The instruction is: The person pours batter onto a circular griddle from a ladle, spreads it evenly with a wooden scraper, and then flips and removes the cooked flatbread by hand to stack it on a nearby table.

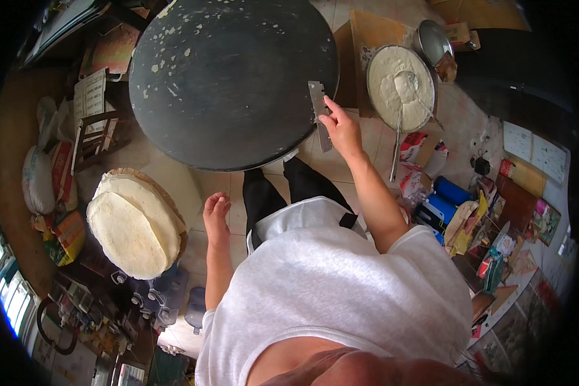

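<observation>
A large round black griddle (pixel 236 82) lies before me, with pale bits of dough stuck mainly at its upper left. My right hand (pixel 340 126) grips a flat metal scraper (pixel 317 99) over the griddle's right edge. Near my waist, my left hand (pixel 217 207) is raised with its fingers curled; nothing shows in it. To its left is a stack of large thin flatbreads (pixel 130 231) on a round base. Right of the griddle stands a wide basin of pale batter (pixel 386 87), holding a ladle (pixel 396 144) whose handle hangs over the rim.
A metal bowl (pixel 433 41) stands beyond the batter. Cardboard packaging (pixel 422 154) and blue cylindrical objects (pixel 446 198) are on the right. At left are a small wooden chair (pixel 99 140) and filled sacks (pixel 38 181). Large plastic bottles (pixel 164 294) stand below the flatbreads.
</observation>
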Tool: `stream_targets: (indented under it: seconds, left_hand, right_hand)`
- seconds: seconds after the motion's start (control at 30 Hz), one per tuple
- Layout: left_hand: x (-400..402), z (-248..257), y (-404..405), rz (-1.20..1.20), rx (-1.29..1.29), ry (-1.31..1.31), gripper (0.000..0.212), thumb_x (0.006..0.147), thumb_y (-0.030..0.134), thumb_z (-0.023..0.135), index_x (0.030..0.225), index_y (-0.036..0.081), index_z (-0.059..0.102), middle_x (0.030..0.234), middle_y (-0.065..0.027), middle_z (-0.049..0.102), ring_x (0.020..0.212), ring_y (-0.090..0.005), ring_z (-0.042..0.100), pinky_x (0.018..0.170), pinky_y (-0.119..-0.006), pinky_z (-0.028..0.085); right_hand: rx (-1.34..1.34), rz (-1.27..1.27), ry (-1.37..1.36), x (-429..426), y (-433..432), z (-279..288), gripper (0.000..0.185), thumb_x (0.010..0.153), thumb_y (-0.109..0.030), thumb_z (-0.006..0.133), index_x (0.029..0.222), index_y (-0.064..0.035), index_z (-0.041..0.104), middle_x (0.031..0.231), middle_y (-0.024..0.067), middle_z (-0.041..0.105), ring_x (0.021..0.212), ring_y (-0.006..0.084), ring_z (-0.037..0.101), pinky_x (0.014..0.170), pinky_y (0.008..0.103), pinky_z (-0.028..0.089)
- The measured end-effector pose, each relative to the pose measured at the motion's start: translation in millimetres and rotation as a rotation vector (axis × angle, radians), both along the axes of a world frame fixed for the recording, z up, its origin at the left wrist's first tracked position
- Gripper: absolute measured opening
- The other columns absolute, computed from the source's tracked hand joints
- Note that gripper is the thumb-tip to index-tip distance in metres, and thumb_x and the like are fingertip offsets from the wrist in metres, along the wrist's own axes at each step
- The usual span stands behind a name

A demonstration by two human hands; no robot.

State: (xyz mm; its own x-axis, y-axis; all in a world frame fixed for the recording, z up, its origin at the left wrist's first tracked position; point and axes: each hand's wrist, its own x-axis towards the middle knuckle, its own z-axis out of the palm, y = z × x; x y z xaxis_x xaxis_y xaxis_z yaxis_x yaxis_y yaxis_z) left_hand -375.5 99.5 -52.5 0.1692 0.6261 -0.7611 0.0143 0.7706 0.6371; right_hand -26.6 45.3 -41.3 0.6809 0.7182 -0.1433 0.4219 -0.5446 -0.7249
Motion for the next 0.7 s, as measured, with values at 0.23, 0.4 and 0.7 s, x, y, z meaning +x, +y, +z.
stream_targets:
  seconds: [0.23, 0.4, 0.7]
  left_hand:
    - [-41, -3, 47, -0.043, 0.097, 0.017, 0.017, 0.083, 0.012, 0.053, 0.098, 0.003, 0.055, 0.087, -0.0008, 0.054, 0.081, -0.0098, 0.049, 0.075, -0.024, 0.039]
    - [-87, -6, 61, 0.031, 0.098, 0.131, 0.019, 0.082, 0.011, 0.053, 0.099, 0.001, 0.055, 0.084, -0.0001, 0.052, 0.076, -0.0089, 0.046, 0.07, -0.023, 0.038]
    - [-135, -34, 44, 0.161, -0.055, 0.183, 0.017, 0.083, 0.008, 0.053, 0.098, 0.001, 0.054, 0.086, -0.0002, 0.052, 0.075, -0.008, 0.045, 0.068, -0.021, 0.038]
  right_hand:
    - [0.141, 0.163, 0.058, -24, 125, 57, 0.039, 0.078, -0.011, 0.06, 0.117, -0.0093, 0.053, 0.072, 0.0083, 0.059, 0.065, 0.016, 0.057, 0.064, 0.027, 0.045]
    - [0.065, 0.226, -0.146, 62, 267, 26, 0.033, 0.079, -0.016, 0.058, 0.111, -0.0128, 0.057, 0.093, 0.013, 0.062, 0.087, 0.027, 0.059, 0.076, 0.0329, 0.045]
    - [-0.127, 0.476, -0.492, 66, 424, 11, 0.032, 0.077, -0.019, 0.061, 0.108, -0.019, 0.06, 0.103, 0.011, 0.06, 0.094, 0.0294, 0.056, 0.079, 0.037, 0.045]
